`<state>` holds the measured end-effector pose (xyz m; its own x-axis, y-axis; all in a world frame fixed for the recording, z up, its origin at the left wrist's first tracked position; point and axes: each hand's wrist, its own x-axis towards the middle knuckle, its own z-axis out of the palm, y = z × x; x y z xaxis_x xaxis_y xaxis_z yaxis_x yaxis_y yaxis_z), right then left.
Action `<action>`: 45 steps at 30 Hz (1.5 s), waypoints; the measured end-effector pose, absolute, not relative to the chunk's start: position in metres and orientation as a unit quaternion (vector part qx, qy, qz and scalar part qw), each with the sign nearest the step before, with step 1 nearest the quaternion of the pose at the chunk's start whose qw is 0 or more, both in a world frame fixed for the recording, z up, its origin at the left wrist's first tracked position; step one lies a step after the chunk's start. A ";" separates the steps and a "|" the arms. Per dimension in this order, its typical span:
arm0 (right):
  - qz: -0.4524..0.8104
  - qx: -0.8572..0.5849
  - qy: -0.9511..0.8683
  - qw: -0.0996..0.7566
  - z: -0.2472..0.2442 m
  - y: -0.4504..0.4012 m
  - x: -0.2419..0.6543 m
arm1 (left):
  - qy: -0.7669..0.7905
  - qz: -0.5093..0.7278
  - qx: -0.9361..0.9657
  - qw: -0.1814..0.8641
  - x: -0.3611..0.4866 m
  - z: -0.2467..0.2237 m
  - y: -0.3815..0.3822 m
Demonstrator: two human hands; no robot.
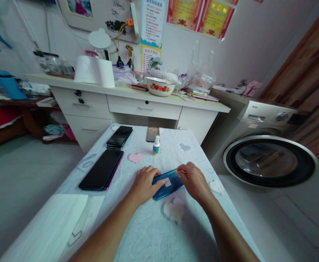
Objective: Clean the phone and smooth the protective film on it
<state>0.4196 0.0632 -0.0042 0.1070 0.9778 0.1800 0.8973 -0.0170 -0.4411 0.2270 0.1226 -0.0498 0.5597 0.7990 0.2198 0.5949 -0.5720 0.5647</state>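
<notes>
A blue phone [172, 187] lies at a slant on the cloth-covered table with its glossy back up and a small pale label on it. My left hand [145, 185] grips its left end, thumb across the back and fingers along the far edge. At the phone's right end, my right hand [193, 180] is closed in a pinch over the back. Whatever sits between those fingertips is too small to make out. Beyond the phone stands a small white spray bottle [156, 146] with a blue and yellow label.
Dark phones in a stack [119, 137] and a larger pair [103, 170] lie at the left. Another phone [153, 134] rests at the far edge. White paper sheets [47, 222] cover the near left corner. A desk [145, 111] stands behind, a washing machine [265, 145] at right.
</notes>
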 end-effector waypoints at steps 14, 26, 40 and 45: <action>0.051 -0.737 -0.633 0.232 -0.039 0.070 0.422 | 0.419 0.298 0.828 0.224 0.227 -0.063 0.140; 0.075 -0.696 -0.689 0.187 -0.035 0.063 0.400 | 0.425 0.289 0.832 0.209 0.228 -0.068 0.138; 0.028 -0.729 -0.656 0.193 -0.038 0.069 0.409 | 0.440 0.278 0.834 0.183 0.231 -0.066 0.136; 0.012 -0.735 -0.653 0.181 -0.040 0.073 0.406 | 0.454 0.265 0.833 0.174 0.233 -0.067 0.136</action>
<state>0.4058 0.0728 -0.0402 0.1474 0.9645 0.2191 0.9558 -0.0819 -0.2825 0.2329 0.1360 -0.0665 0.4473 0.8483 0.2833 0.6643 -0.5272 0.5299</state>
